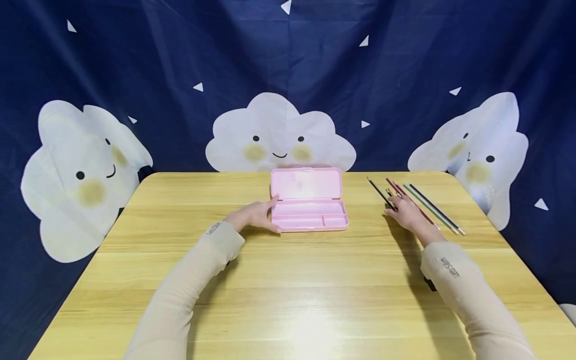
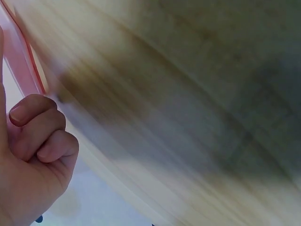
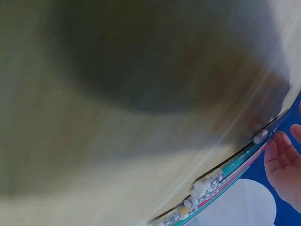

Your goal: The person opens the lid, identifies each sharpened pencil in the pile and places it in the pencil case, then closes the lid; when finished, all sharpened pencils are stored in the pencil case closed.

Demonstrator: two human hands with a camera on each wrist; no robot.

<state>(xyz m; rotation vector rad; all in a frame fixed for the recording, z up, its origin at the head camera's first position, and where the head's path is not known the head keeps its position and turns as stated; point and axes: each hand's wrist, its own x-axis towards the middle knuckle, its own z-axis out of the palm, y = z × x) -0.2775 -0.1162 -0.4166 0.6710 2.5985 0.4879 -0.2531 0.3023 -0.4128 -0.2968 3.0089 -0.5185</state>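
An open pink pencil case (image 1: 309, 230) lies on the table with its lid raised at the back and its divided tray bare. My left hand (image 1: 255, 215) holds the case's left end between thumb and forefinger. In the left wrist view the other fingers (image 2: 40, 125) are curled, close to the pink edge (image 2: 28, 61). My right hand (image 1: 407, 214) is at the pencils, its fingertips at the lower end of a dark pencil (image 1: 378, 189). Whether they pinch it is hidden. Beneath and beside that hand lie a red pencil (image 1: 390, 183) and a green pencil (image 1: 420, 200).
A black pencil (image 1: 436, 209) lies outermost on the right. White-tipped pencil ends (image 3: 202, 186) show in the right wrist view. The wooden table (image 1: 288, 280) ends at the back against a dark blue curtain (image 1: 288, 60) with white clouds.
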